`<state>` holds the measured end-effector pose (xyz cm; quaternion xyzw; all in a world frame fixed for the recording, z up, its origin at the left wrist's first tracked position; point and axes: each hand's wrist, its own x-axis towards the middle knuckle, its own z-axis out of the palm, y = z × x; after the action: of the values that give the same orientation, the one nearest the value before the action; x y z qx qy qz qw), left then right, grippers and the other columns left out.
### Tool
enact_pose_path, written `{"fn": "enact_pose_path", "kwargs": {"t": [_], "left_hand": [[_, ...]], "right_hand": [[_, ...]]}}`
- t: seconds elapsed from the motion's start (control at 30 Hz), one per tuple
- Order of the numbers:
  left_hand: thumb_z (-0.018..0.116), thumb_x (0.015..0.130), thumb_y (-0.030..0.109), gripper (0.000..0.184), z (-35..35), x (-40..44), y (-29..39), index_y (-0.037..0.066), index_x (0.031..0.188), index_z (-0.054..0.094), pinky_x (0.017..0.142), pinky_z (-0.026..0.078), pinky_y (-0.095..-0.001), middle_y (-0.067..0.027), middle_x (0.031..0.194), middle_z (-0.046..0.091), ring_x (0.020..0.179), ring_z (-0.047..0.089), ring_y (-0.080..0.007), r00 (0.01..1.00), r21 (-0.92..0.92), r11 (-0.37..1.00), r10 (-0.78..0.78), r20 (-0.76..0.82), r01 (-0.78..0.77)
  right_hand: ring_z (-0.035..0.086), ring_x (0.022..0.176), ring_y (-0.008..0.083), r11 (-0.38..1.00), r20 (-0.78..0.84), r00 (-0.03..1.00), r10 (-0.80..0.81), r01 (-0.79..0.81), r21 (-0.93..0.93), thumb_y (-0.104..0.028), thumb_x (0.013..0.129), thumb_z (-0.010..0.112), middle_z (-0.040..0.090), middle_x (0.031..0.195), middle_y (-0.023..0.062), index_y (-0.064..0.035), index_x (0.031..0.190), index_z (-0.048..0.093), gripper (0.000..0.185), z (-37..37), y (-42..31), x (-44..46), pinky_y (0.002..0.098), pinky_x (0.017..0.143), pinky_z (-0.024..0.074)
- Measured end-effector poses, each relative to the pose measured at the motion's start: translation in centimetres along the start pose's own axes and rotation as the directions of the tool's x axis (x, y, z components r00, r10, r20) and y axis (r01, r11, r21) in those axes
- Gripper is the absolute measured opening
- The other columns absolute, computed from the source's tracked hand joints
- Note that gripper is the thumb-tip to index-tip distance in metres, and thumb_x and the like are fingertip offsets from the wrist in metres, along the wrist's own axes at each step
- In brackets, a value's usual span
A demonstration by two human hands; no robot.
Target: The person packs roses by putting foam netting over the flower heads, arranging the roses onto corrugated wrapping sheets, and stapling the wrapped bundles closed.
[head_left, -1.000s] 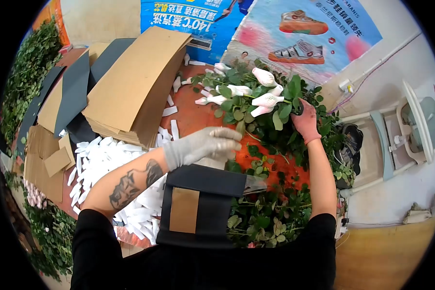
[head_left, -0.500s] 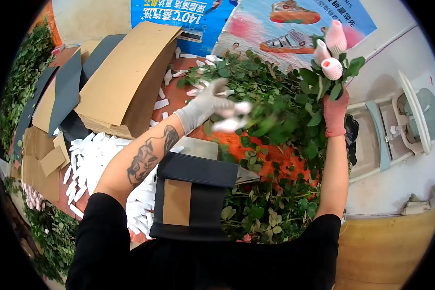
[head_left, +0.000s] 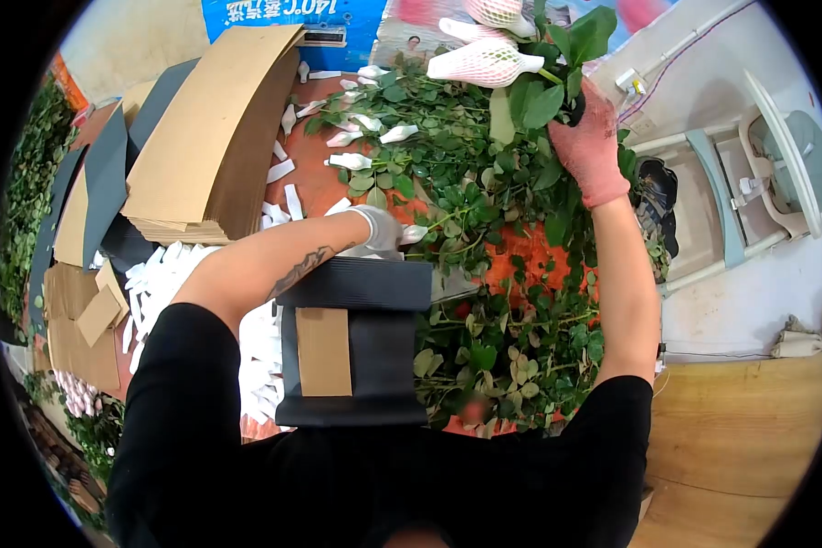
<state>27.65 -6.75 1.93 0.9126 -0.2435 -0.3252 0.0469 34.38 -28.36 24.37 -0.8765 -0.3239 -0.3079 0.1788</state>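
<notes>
My right hand (head_left: 594, 146), in a pink glove, is wrapped round the stems of several roses. Their heads wear white foam-net sleeves; one sleeved rose (head_left: 486, 64) points left, with green leaves below it. My left hand (head_left: 379, 230), in a light grey glove, is low behind the black ridged board (head_left: 354, 284). Right beside it lies a sleeved rose head (head_left: 414, 235); the left fingers are mostly hidden and blurred, so I cannot make out whether they grip it. More sleeved roses (head_left: 349, 162) lie with their leafy stems (head_left: 484, 155) across the red table.
A tall stack of brown cardboard sheets (head_left: 215, 128) stands at the left. White foam sleeves (head_left: 260, 356) are heaped left of the black board. More rose stems (head_left: 511, 356) lie in front. A white plastic frame (head_left: 712, 201) stands by the right wall.
My left hand has come down from above the table to behind the black board. My right hand has moved up and left with its roses, which now tilt leftward. The camera view has shifted.
</notes>
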Motion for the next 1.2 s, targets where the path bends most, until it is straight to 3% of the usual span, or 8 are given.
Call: {"fn": "enact_pose_path", "kwargs": {"t": [0.23, 0.53, 0.67, 0.7, 0.73, 0.8, 1.13, 1.2], "left_hand": [[0.061, 0.076, 0.047, 0.052, -0.9, 1.5, 1.6, 0.009, 0.111, 0.06, 0.078, 0.049, -0.0415, -0.0135, 0.095, 0.067, 0.089, 0.064, -0.0312, 0.929, 0.215, 0.975, 0.027, -0.37, 0.057], [0.055, 0.08, 0.04, 0.042, -9.1, -2.5, -2.4, 0.009, 0.105, 0.065, 0.076, 0.051, -0.0402, -0.0159, 0.095, 0.067, 0.084, 0.065, -0.031, 0.983, -0.24, 0.971, -0.03, -0.183, -0.016], [0.052, 0.083, 0.035, 0.032, -9.9, -2.1, -9.8, 0.011, 0.097, 0.067, 0.078, 0.051, -0.0416, -0.0159, 0.092, 0.068, 0.086, 0.066, -0.03, 0.678, -0.17, 0.977, -0.211, -0.705, 0.127], [0.054, 0.082, 0.033, 0.035, -10.0, -2.3, -10.2, 0.009, 0.104, 0.065, 0.082, 0.05, -0.0402, -0.0138, 0.096, 0.068, 0.09, 0.064, -0.0297, 0.743, -0.309, 0.914, -0.395, -0.54, 0.262], [0.056, 0.082, 0.037, 0.039, -7.2, 3.5, -16.2, 0.01, 0.108, 0.066, 0.084, 0.049, -0.0382, -0.0126, 0.098, 0.068, 0.092, 0.064, -0.0288, 0.868, 0.143, 0.969, -0.108, -0.484, 0.201], [0.058, 0.08, 0.038, 0.04, -7.1, 0.3, -11.6, 0.011, 0.109, 0.067, 0.083, 0.048, -0.0358, -0.0119, 0.1, 0.068, 0.092, 0.063, -0.0285, 0.891, -0.422, 0.892, -0.317, -0.326, 0.163], [0.057, 0.075, 0.038, 0.04, -2.8, 4.7, -7.4, 0.008, 0.1, 0.064, 0.076, 0.05, -0.0377, -0.013, 0.093, 0.068, 0.085, 0.064, -0.0295, 0.943, -0.205, 0.978, -0.095, -0.32, 0.029], [0.059, 0.079, 0.026, 0.025, -6.8, 1.6, -9.1, 0.006, 0.094, 0.064, 0.066, 0.049, -0.0296, -0.0057, 0.081, 0.067, 0.071, 0.06, -0.016, 0.995, -0.728, 0.683, -0.028, -0.097, -0.052]], "right_hand": [[0.063, 0.082, 0.0292, 0.993, -0.202, 0.975, 0.094, -0.077, 0.089, -0.005, 0.068, 0.062, 0.065, 0.088, 0.0152, 0.0006, 0.1, 0.06, 0.033, -3.9, 1.5, 0.3, 0.0359, 0.079, 0.0479], [0.064, 0.078, 0.0223, 0.998, -0.389, 0.92, 0.048, -0.061, -0.022, -0.005, 0.074, 0.062, 0.067, 0.085, 0.0127, 0.0024, 0.096, 0.061, 0.023, -7.7, 4.8, -0.2, 0.0312, 0.074, 0.0479], [0.064, 0.078, 0.0256, 0.993, -0.333, 0.938, 0.093, -0.11, -0.034, -0.005, 0.074, 0.062, 0.067, 0.085, 0.0142, 0.0024, 0.097, 0.061, 0.024, -6.5, 4.7, -0.4, 0.0318, 0.075, 0.048], [0.064, 0.08, 0.0278, 0.995, -0.333, 0.938, 0.1, -0.104, 0.006, -0.004, 0.074, 0.062, 0.066, 0.086, 0.0149, 0.0016, 0.098, 0.061, 0.025, -5.8, 4.2, -0.2, 0.0324, 0.076, 0.0479], [0.064, 0.081, 0.0299, 0.994, -0.333, 0.937, 0.105, -0.096, 0.045, -0.004, 0.073, 0.061, 0.066, 0.086, 0.0156, 0.0009, 0.099, 0.06, 0.027, -5.3, 3.9, 0.1, 0.033, 0.077, 0.0479], [0.063, 0.085, 0.0325, 0.996, -0.311, 0.946, 0.089, -0.079, 0.047, -0.003, 0.072, 0.061, 0.065, 0.09, 0.0168, -0.0005, 0.101, 0.06, 0.03, -4.6, 3.6, 0.3, 0.0343, 0.079, 0.0475], [0.046, 0.122, 0.0302, 0.974, 0.226, 0.97, 0.087, -0.035, -0.225, -0.018, 0.07, 0.069, 0.049, 0.131, 0.017, -0.0014, 0.128, 0.047, 0.064, 0.5, -0.1, -0.9, 0.0387, 0.105, 0.0334], [0.045, 0.124, 0.0304, 0.977, 0.39, 0.921, 0.002, 0.081, -0.196, -0.02, 0.072, 0.068, 0.049, 0.131, 0.0167, -0.002, 0.128, 0.047, 0.063, 2.8, 0.2, -1.4, 0.038, 0.107, 0.0328]]}}
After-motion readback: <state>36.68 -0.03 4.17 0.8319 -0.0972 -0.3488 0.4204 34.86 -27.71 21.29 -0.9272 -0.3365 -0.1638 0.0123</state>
